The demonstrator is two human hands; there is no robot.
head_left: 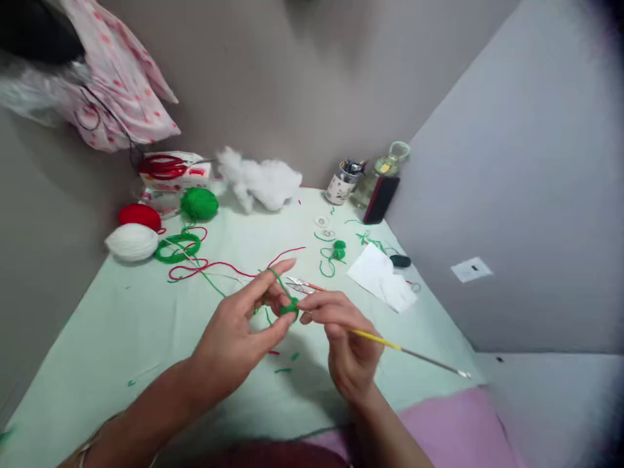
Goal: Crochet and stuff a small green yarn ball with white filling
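Between the thumb and fingers of my left hand point(238, 331) is pinched a small green crochet piece point(290, 308). Green yarn point(279, 279) runs from it over my raised left index finger. My right hand point(348, 335) grips a crochet hook point(385, 340) with a yellow handle; its long metal shank points out to the lower right. The hook's other end is hidden by my right fingers, which touch the green piece. Just behind my hands, small scissors point(305, 286) lie on the table.
Green point(199, 204), red point(140, 217) and white yarn balls point(131, 243) stand at the left, near a green yarn coil point(178, 248). White stuffing point(263, 182), a pen cup point(340, 188), a bottle point(370, 185) and a phone point(381, 200) line the back. White paper point(380, 276) lies right.
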